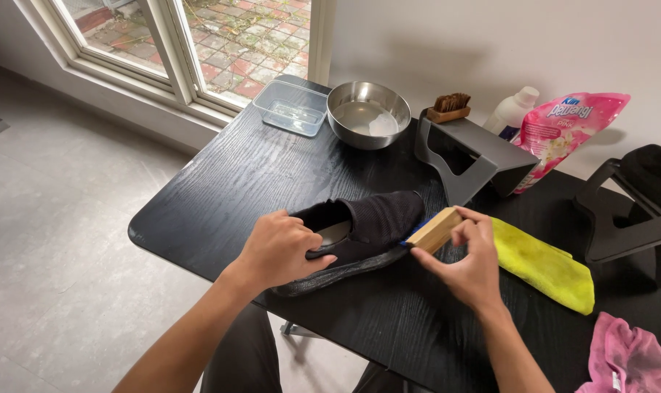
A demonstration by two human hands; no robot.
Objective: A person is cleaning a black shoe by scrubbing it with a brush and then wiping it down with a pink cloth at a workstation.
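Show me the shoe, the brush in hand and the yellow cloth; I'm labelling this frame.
shoe (pixel 381 215), head view, on its black knit upper.
brush (pixel 434 231), head view, on its wooden back.
yellow cloth (pixel 545 263), head view, on its middle.

A: Where was the camera mounted?

B: There was a single view, worn on the person's head. It looked steeply down and forward over a black table (pixel 221 189).

A: How near was it?

B: Close, at arm's reach. Both forearms entered from the bottom edge, and the left hand (pixel 276 249) and right hand (pixel 470 263) sat near the centre.

A: How far did it reach?

B: To the window (pixel 192 44) and wall beyond the table. No second view shared the scene.
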